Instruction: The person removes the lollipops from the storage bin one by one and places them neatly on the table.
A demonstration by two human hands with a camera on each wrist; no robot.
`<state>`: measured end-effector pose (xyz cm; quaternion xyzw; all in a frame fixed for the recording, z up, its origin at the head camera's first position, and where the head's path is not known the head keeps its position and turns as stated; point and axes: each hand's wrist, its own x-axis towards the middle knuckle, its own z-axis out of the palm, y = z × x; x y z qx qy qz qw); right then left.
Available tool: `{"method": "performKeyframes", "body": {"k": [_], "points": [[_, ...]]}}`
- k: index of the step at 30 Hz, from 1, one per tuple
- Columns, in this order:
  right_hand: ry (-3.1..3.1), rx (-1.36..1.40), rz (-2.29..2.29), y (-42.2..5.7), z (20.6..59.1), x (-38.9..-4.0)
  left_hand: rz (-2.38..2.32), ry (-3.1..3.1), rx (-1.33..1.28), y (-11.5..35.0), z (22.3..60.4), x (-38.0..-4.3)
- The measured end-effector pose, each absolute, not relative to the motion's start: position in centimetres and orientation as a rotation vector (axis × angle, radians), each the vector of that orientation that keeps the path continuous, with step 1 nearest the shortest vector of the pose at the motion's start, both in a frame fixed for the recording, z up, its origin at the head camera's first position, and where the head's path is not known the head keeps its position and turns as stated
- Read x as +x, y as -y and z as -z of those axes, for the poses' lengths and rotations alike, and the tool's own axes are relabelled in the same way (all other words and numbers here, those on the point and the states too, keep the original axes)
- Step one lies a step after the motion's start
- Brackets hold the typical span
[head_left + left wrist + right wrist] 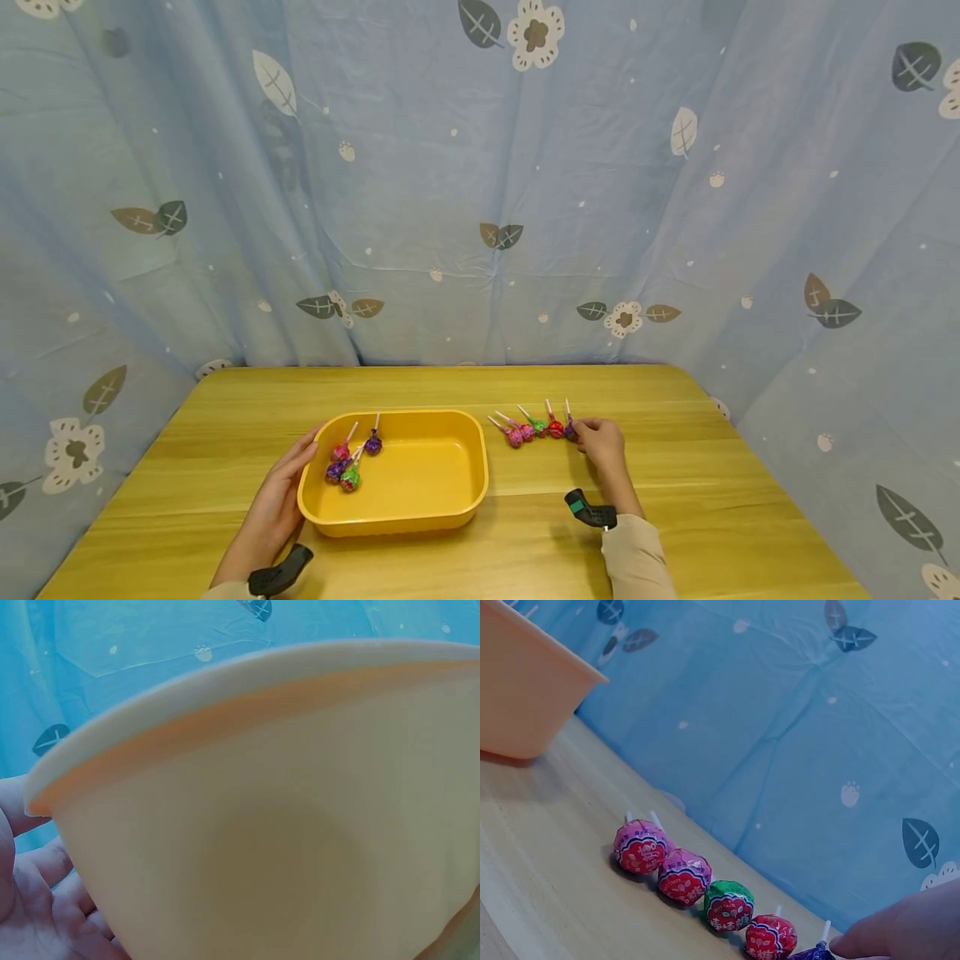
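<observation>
A row of lollipops lies on the table to the right of a yellow plastic basin [408, 525]. The row has two pink lollipops [640, 846], a green lollipop [729, 905], a red lollipop [771, 937] and, at its right end, a purple lollipop [570, 432]. My right hand [602, 443] has its fingertips on that purple lollipop, near the base of the stick. My left hand [276, 500] rests along the basin's left side, with fingers against the outer wall and rim. Several lollipops, including a green one [350, 479], lie in the basin's left part.
Both stand on a yellow wood-grain table [420, 386]. Behind it hangs a blue curtain [420, 183] with leaf and flower prints. Each wrist carries a black strap-on device.
</observation>
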<state>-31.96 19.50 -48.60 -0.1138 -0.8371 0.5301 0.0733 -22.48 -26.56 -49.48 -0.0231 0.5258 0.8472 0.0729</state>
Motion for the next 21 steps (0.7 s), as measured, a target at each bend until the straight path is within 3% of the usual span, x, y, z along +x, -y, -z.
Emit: {"method": "performKeyframes", "body": {"k": [21], "points": [[2.511,-0.327,-1.566,-19.51,48.13,-31.69,-2.581,-1.538,-0.119,26.61,49.56,-22.55]]}}
